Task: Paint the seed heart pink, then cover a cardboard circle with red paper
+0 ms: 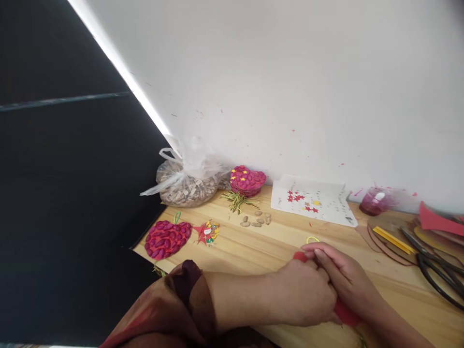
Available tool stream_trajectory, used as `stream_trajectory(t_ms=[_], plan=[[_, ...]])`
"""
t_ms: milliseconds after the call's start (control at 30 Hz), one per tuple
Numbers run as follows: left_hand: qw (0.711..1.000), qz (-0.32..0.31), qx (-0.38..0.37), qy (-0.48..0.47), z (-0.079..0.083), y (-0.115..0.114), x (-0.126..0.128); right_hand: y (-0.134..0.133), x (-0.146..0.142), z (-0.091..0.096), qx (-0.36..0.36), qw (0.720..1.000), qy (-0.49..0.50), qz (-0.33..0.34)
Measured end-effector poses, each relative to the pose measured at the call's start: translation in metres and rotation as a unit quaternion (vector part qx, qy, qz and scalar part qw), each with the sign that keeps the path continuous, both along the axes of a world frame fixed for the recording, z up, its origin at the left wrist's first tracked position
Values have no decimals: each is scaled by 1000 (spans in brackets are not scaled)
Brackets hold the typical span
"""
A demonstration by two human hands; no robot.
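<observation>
My left hand (306, 292) is closed in a fist around a red flat craft piece (346, 313), most of it hidden by my fingers. My right hand (342, 273) presses against the left, its fingers closed on the same piece near a thin yellow-green loop (312, 239). Left of my hands lies a red heart ornament (168, 240) covered with magenta-painted shells, a green loop at its top. Small red, yellow and green cut-outs (208, 232) sit beside it. Several peanuts (256, 221) are scattered behind my hands.
Along the wall stand a tied plastic bag of shells (188, 188), stacked magenta ornaments (248, 180) with green tassels, a white sheet with stars (315, 200) and a magenta-stained cup (377, 202). At right lie black scissors (440, 270), a yellow cutter (393, 240) and red scraps (440, 220).
</observation>
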State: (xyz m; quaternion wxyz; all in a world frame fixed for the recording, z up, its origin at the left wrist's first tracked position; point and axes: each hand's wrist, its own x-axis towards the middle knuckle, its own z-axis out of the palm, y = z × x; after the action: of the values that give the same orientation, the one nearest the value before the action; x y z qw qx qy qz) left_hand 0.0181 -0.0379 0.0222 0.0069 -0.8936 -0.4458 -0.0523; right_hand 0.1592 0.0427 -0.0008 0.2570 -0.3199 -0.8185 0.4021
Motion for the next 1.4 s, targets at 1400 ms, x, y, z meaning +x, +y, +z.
stream_trajectory(t_ms=[1400], plan=[[707, 656, 129, -231, 196, 41, -333, 0, 0, -5, -21, 999, 2, 27]])
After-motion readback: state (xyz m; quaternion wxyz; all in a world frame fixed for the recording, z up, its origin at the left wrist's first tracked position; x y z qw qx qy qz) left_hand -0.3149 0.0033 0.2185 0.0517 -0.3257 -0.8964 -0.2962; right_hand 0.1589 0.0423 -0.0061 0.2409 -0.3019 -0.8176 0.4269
